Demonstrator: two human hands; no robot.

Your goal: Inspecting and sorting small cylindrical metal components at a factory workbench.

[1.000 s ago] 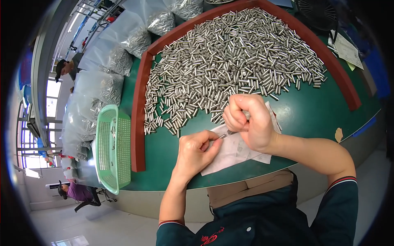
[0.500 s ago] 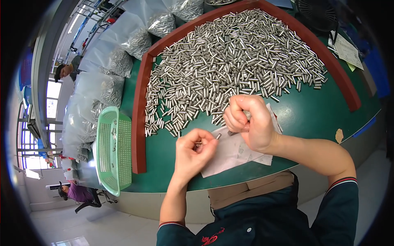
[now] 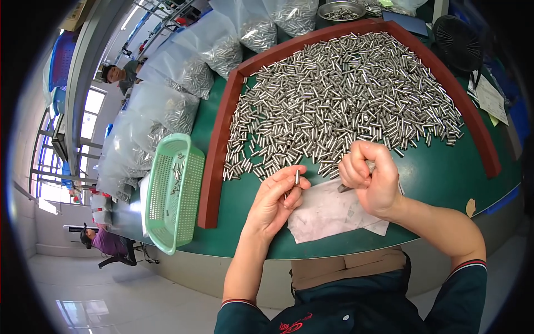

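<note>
Between the fingertips of my left hand point(image 3: 276, 199) a small shiny metal pin point(image 3: 297, 177) stands upright; more pins may be tucked in the curled fingers, partly hidden. My right hand point(image 3: 371, 177) is closed like a fist to the right of it. A dark grey piece point(image 3: 344, 188) pokes out under its fingers, its kind too hidden to make out. Below both hands lies a stained whitish cloth point(image 3: 317, 214) on the green tabletop. Just beyond the hands spreads a big heap of metal pins point(image 3: 339, 94).
A dark red raised border point(image 3: 214, 172) frames the heap. Left of it stands a green mesh basket point(image 3: 161, 222) with some pins. Clear bags of pins point(image 3: 194, 75) line the far left; a round metal dish point(image 3: 340, 11), a black fan point(image 3: 457, 42) and papers point(image 3: 489, 103) lie beyond. Two people are at left.
The view has shifted, so the scene sits further right and lower. My left hand has turned, and the pin at its fingertips now points up instead of slanting right. My right hand stays closed.
</note>
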